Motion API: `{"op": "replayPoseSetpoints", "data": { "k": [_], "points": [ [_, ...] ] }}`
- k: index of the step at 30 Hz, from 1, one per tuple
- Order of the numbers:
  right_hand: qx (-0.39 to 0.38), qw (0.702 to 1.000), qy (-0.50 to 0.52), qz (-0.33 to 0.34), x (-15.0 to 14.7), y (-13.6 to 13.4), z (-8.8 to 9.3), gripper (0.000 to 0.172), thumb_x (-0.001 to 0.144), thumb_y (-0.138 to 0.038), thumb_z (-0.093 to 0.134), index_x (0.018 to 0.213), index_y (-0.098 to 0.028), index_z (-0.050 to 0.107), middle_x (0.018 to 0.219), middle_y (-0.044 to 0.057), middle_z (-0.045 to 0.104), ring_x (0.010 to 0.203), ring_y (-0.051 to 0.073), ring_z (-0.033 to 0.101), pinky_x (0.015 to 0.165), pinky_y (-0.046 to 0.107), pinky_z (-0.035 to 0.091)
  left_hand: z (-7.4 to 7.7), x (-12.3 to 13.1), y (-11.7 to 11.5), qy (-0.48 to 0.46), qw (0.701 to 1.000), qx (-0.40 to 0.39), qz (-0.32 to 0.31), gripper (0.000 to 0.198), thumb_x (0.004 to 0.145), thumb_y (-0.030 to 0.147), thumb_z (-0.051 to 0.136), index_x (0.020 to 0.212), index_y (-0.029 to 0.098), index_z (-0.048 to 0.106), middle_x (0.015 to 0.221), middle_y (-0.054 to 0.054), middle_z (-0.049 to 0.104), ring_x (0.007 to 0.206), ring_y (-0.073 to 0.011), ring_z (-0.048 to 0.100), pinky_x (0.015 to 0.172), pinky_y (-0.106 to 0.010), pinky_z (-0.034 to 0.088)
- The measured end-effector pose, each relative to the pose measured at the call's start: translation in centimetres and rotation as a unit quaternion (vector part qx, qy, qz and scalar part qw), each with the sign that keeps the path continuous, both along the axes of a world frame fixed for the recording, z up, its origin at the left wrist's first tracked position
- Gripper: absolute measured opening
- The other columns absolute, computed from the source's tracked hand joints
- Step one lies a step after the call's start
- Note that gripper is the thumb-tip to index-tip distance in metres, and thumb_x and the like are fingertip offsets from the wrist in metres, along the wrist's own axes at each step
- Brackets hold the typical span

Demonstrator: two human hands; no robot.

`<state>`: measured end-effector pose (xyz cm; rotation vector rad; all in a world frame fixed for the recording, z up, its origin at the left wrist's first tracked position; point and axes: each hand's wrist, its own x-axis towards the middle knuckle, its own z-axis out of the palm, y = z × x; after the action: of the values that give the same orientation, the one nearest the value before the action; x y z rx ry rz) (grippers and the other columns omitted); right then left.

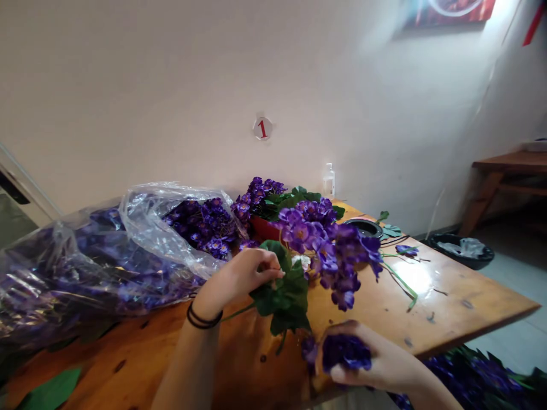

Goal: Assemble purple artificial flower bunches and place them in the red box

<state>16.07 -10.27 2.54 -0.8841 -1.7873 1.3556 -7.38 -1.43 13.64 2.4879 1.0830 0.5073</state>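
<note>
My left hand, with dark bands at its wrist, is closed in a pinch at the green leaves of an artificial flower spray. The spray's purple blossoms reach out to the right above the table, and a thin green stem shows below the hand. Lower down, near the table's front edge, the fingers of my right hand curl round a purple flower cluster. Behind the spray, a red pot bears more purple flowers and green leaves.
A clear plastic bag full of purple flowers covers the wooden table's left side. Farther right lie a black round dish, cut green stems and scraps. A pump bottle stands by the wall. More flowers sit below the table edge.
</note>
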Motion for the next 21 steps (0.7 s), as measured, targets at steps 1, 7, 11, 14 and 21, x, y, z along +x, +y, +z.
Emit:
{"op": "replayPoseSetpoints", "data": {
  "k": [1,7,11,14,21],
  "points": [
    [0.004,0.999,-0.014,-0.052,-0.4,0.2,-0.1,0.026,0.076,-0.040,0.067,0.091,-0.019,0.069,0.087,0.006,0.068,0.078,0.019,0.062,0.074,0.031,0.049,0.6,-0.3,-0.2,-0.022,1.000,0.007,-0.001,0.022,0.080,0.038,0.058,0.072,0.019,0.067,0.073,-0.001,0.065,0.068,-0.0144,0.058,0.063,-0.022,0.041],
    [0.056,0.990,0.037,-0.122,-4.4,4.5,-0.4,0.033,0.073,-0.031,0.068,0.103,-0.016,0.063,0.094,0.005,0.068,0.088,0.021,0.062,0.079,0.031,0.050,1.3,-0.9,-0.1,-0.202,0.978,-0.021,0.044,0.029,0.081,0.044,0.058,0.077,0.016,0.064,0.073,-0.001,0.064,0.069,-0.0141,0.057,0.064,-0.022,0.043],
    [0.139,0.983,0.023,-0.120,-7.6,7.3,-0.8,0.035,0.070,-0.024,0.067,0.103,-0.014,0.063,0.102,0.008,0.067,0.093,0.022,0.061,0.082,0.035,0.050,0.9,-0.8,0.6,-0.303,0.949,-0.037,0.083,0.031,0.076,0.045,0.063,0.072,0.015,0.061,0.067,0.000,0.061,0.062,-0.0119,0.055,0.058,-0.021,0.042],
    [0.199,0.967,0.038,-0.157,-9.3,8.5,-1.3,0.028,0.072,-0.028,0.066,0.098,-0.015,0.065,0.098,0.008,0.068,0.095,0.023,0.060,0.086,0.037,0.049,0.7,-0.8,1.0,-0.338,0.934,-0.067,0.094,0.033,0.077,0.047,0.061,0.075,0.014,0.060,0.066,-0.001,0.060,0.060,-0.0128,0.055,0.056,-0.022,0.043],
    [0.237,0.950,0.047,-0.197,-11.3,7.9,-1.0,0.033,0.074,-0.026,0.060,0.106,-0.016,0.065,0.096,0.010,0.069,0.097,0.026,0.061,0.088,0.041,0.048,-0.8,-0.3,0.6,-0.387,0.877,0.136,0.249,0.039,0.073,0.039,0.067,0.100,0.019,0.046,0.094,-0.004,0.057,0.074,-0.0141,0.057,0.064,-0.026,0.047]
  ]
}}
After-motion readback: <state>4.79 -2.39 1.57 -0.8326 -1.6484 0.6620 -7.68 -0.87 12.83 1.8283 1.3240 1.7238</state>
